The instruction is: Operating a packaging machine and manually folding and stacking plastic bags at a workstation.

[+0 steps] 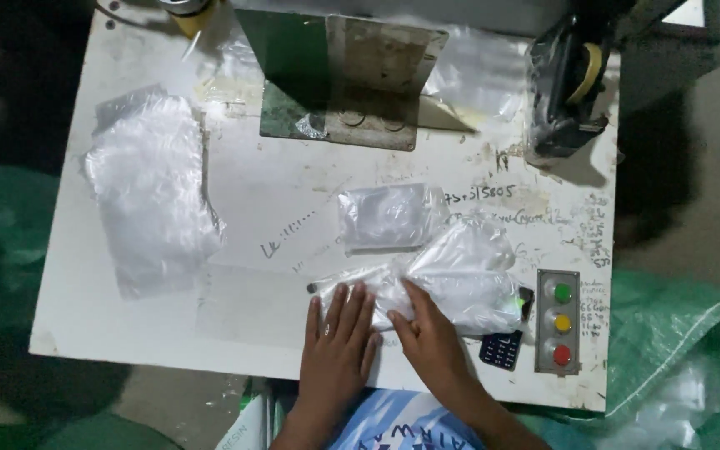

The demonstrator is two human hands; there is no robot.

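- The left hand (339, 337) lies flat at lower centre of the frame, fingers spread and released, palm down on the near end of a clear plastic bag (452, 279).
- The right hand (427, 329) lies just beside it, fingers stretched forward and pressing on the same bag; it grips nothing.
- The bag lies crumpled on the white counter (252, 217), right of centre, reaching from the hands toward the button panel.
- A second bag (389, 215), smaller and folded flat, lies just above the first, touching or nearly touching it.
- A bag stack (152, 192) sits well apart at the left of the frame.
- The button panel (558, 321) is at lower right, with green, yellow and red buttons in a column.
- A dark keypad phone (502, 350) lies between the right hand and the panel, at the counter's near edge, partly under the bag.
- A green and metal machine (343, 75) stands at the top centre.
- A tape dispenser (572, 79) wrapped in plastic sits at upper right.
- Handwriting marks the counter near its right side.
- Green sacking (677, 350) lies on the floor at lower right.
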